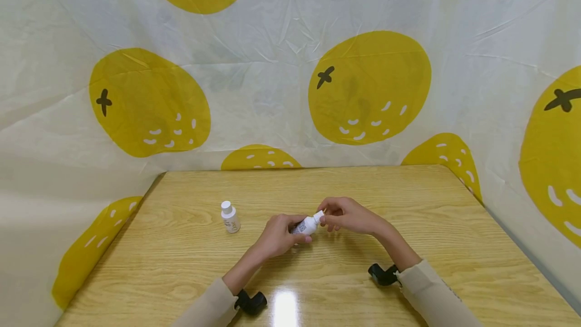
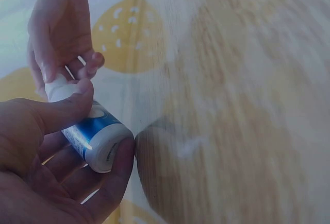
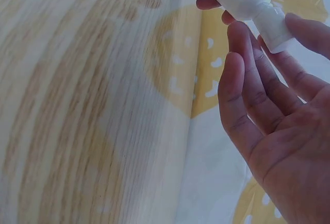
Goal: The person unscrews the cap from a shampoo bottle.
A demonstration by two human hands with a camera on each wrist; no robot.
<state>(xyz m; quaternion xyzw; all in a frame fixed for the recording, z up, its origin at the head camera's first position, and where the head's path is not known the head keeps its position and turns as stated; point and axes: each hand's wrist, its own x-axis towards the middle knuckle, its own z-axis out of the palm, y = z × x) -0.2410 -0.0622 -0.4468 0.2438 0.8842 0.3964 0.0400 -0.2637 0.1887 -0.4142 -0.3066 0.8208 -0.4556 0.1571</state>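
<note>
A small white Dove bottle [image 1: 308, 226] lies tilted in the left hand [image 1: 278, 236], its capped end pointing up and to the right. In the left wrist view the left thumb and fingers wrap round the bottle body [image 2: 93, 131], which shows a blue label and a pale base. The right hand [image 1: 351, 216] pinches the white cap [image 3: 274, 28] between thumb and index finger. Its other fingers stay loosely bent beside the cap in the right wrist view. The cap sits on the bottle's neck; whether it is loosened I cannot tell.
A second white bottle [image 1: 230, 218] with a white cap stands upright on the wooden table [image 1: 181, 266], left of the hands. A white sheet [image 1: 258, 100] with yellow fruit prints hangs behind and beside the table. Black camera mounts sit at both wrists.
</note>
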